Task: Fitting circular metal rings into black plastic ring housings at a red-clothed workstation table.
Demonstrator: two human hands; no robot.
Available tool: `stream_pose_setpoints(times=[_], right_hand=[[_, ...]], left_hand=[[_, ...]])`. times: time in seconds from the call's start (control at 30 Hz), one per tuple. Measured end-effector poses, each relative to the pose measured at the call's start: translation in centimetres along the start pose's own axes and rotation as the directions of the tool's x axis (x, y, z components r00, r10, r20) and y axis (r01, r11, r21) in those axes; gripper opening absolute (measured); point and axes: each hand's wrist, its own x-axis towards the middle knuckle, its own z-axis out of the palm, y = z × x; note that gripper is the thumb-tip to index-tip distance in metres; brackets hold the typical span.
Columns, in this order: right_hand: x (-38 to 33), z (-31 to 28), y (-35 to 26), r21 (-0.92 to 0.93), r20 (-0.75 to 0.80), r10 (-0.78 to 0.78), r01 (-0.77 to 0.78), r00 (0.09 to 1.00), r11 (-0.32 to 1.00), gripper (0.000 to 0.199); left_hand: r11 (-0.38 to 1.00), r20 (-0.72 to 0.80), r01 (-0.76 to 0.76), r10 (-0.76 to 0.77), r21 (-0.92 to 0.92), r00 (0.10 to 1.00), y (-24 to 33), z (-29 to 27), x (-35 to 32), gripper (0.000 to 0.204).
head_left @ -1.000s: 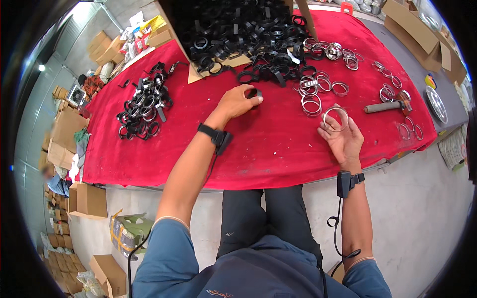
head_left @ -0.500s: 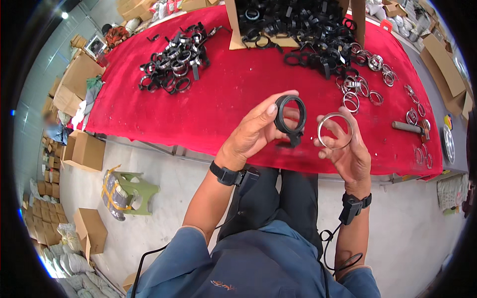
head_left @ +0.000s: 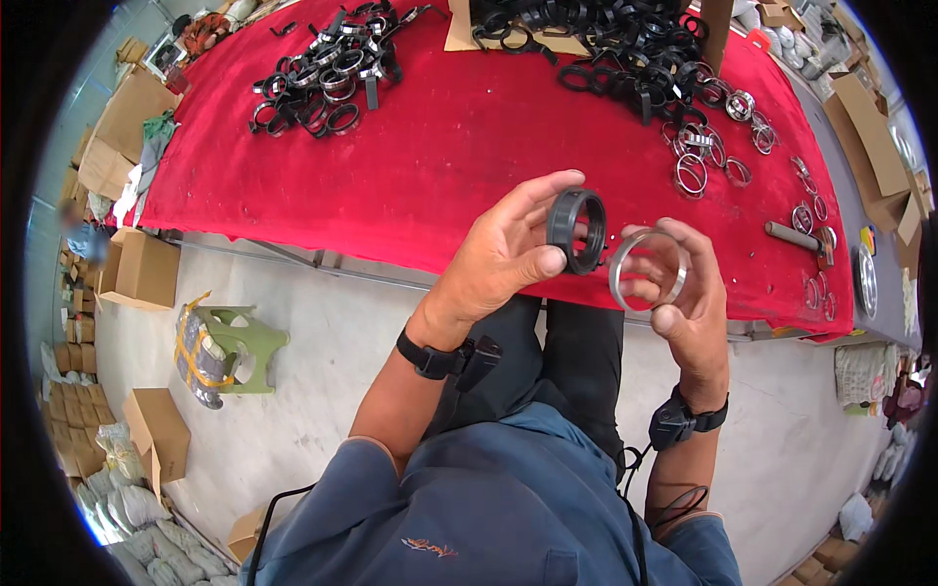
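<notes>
My left hand [head_left: 508,249] grips a black plastic ring [head_left: 575,230] by its rim, held upright in front of my chest. My right hand [head_left: 689,303] holds a silver metal ring [head_left: 647,271] between thumb and fingers, just right of the black ring and nearly touching it. Both rings hover over the near edge of the red-covered table [head_left: 459,156]. I wear a dark wristband on each wrist.
A pile of black rings [head_left: 327,73] lies at the table's far left, a bigger black heap [head_left: 596,39] at the far middle. Loose silver rings [head_left: 699,161] and a grey cylinder tool [head_left: 793,234] lie to the right. Cardboard boxes [head_left: 142,269] and a green stool [head_left: 234,347] stand on the floor.
My left hand picked a black ring off the table and brought it toward me. Both hands drew back to the table's near edge, and the two rings came close together.
</notes>
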Motion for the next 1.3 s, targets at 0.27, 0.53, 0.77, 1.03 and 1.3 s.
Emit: stream_pose_setpoints(times=[0.27,0.53,0.77,1.03,1.3], right_hand=[[-0.5,1.2,-0.2,-0.138,-0.057,-0.085,0.076,0.995,0.987,0.104],[-0.9,1.0,-0.1,-0.174,-0.044,-0.088,0.079,0.995,0.982,0.099],[-1.0,0.9,0.4,-0.407,0.006,-0.196,0.181,0.981,0.895,0.091],[-1.2,1.1,0.7,-0.406,0.002,-0.230,0.211,0.973,0.889,0.092],[-1.2,1.6,0.7,-0.381,0.008,-0.214,0.200,0.977,0.903,0.092]], left_hand=[[0.991,-0.012,0.062,-0.060,0.121,0.998,1.5,1.4,-0.4,0.107],[0.972,0.031,0.091,-0.100,0.219,0.994,1.9,2.3,-0.4,0.098],[0.803,0.165,-0.095,-0.005,0.589,0.986,2.0,2.5,-0.1,0.090],[0.662,0.226,-0.215,0.069,0.718,0.972,2.7,3.1,0.0,0.085],[0.693,0.182,-0.194,0.092,0.694,0.979,2.4,3.0,-0.4,0.084]])
